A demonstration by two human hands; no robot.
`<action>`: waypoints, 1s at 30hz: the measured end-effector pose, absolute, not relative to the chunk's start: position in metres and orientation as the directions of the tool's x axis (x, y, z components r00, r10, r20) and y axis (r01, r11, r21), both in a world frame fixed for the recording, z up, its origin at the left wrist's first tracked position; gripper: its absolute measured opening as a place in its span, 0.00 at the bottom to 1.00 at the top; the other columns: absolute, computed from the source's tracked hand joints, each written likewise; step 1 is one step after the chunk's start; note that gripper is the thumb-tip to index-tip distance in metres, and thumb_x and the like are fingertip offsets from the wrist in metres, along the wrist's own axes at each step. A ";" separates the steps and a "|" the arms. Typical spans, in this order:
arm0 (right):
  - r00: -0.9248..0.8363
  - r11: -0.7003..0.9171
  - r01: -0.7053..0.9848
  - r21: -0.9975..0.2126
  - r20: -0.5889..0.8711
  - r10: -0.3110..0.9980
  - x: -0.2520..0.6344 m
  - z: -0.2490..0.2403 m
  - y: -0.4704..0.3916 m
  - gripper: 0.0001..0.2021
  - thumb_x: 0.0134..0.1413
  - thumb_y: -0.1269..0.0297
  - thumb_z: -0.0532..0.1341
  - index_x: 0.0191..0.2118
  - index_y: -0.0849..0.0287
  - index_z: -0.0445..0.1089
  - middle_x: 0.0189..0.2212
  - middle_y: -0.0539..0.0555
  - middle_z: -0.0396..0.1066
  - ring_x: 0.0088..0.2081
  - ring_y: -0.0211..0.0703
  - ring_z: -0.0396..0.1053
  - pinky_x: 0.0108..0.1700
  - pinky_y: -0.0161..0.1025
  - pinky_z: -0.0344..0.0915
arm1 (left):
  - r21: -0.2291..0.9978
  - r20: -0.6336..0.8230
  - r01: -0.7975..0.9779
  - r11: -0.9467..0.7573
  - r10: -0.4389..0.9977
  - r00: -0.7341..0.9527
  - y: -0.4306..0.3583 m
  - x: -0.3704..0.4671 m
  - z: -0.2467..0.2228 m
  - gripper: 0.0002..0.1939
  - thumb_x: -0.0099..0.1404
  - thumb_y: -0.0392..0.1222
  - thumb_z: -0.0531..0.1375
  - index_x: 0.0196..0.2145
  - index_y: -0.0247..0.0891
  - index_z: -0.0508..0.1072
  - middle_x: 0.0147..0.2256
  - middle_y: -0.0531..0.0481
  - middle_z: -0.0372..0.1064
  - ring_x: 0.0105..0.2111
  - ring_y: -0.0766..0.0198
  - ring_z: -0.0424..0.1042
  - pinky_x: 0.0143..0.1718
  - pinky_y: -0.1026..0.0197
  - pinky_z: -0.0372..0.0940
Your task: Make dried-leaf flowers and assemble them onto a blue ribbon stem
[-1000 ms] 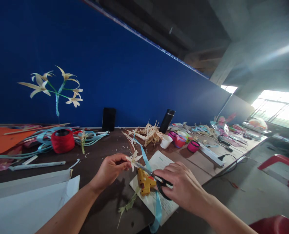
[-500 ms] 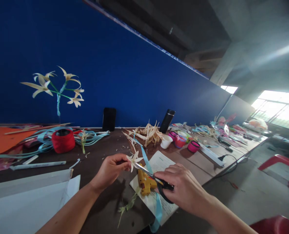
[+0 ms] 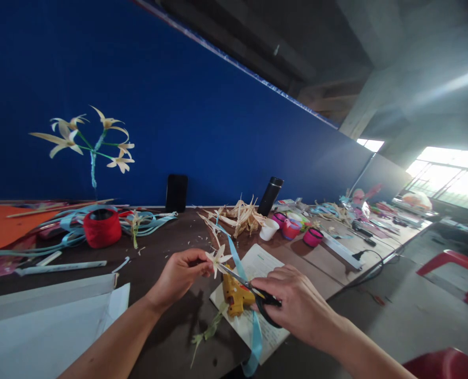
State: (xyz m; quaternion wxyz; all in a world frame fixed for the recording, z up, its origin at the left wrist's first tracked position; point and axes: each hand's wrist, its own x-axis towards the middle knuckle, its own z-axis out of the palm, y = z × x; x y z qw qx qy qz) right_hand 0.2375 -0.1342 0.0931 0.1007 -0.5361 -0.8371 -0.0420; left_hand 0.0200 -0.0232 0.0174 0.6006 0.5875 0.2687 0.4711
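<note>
Flower (image 3: 219, 258), 1 pc, is pinched in L hand (image 3: 182, 275), just L of glue gun (image 3: 234, 295); R hand (image 3: 295, 299) grips 1 pr scissors (image 3: 246, 284), tips by flower. Beyond gun: 1 wht cup (image 3: 269, 230), 1 blk bottle (image 3: 270, 196).

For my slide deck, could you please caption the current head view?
Left hand pinching a pale flower, right hand holding scissors up to it, with a yellow glue gun lying nearby.
</note>
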 end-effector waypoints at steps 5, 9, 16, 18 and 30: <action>-0.422 0.444 0.895 -0.049 0.231 0.877 0.239 0.092 -0.134 0.11 0.51 0.67 0.60 0.41 0.53 0.73 0.25 0.51 0.72 0.31 0.41 0.67 0.37 0.37 0.56 | 0.954 0.239 -0.266 -0.135 0.880 0.410 -0.025 0.020 0.020 0.08 0.50 0.42 0.65 0.21 0.34 0.74 0.20 0.53 0.68 0.22 0.69 0.64 0.27 0.65 0.58; -0.398 0.420 0.905 -0.066 0.221 0.890 0.239 0.091 -0.134 0.12 0.50 0.67 0.62 0.42 0.51 0.72 0.26 0.49 0.72 0.31 0.41 0.67 0.38 0.38 0.55 | 0.955 0.235 -0.267 -0.130 0.880 0.412 -0.026 0.020 0.022 0.08 0.50 0.41 0.65 0.20 0.34 0.74 0.20 0.53 0.68 0.22 0.70 0.63 0.26 0.66 0.58; -0.391 0.412 0.910 -0.052 0.225 0.892 0.240 0.089 -0.133 0.14 0.49 0.68 0.62 0.43 0.50 0.72 0.27 0.50 0.72 0.32 0.41 0.67 0.38 0.38 0.55 | 0.953 0.265 -0.250 -0.170 0.867 0.421 -0.024 0.020 0.018 0.08 0.52 0.42 0.64 0.21 0.34 0.74 0.21 0.52 0.68 0.23 0.69 0.63 0.27 0.66 0.58; -0.394 0.416 0.908 -0.054 0.229 0.890 0.240 0.089 -0.134 0.14 0.49 0.68 0.61 0.43 0.51 0.72 0.27 0.50 0.72 0.32 0.42 0.67 0.38 0.38 0.55 | 0.956 0.255 -0.246 -0.162 0.870 0.421 -0.024 0.020 0.019 0.08 0.51 0.42 0.64 0.21 0.34 0.74 0.20 0.52 0.68 0.22 0.69 0.63 0.27 0.66 0.58; -0.380 0.399 0.915 -0.058 0.209 0.901 0.239 0.091 -0.134 0.14 0.50 0.67 0.62 0.44 0.49 0.71 0.27 0.49 0.71 0.33 0.41 0.66 0.39 0.39 0.53 | 0.959 0.228 -0.253 -0.128 0.879 0.419 -0.028 0.019 0.025 0.06 0.51 0.40 0.64 0.21 0.34 0.74 0.21 0.52 0.69 0.23 0.69 0.63 0.27 0.66 0.58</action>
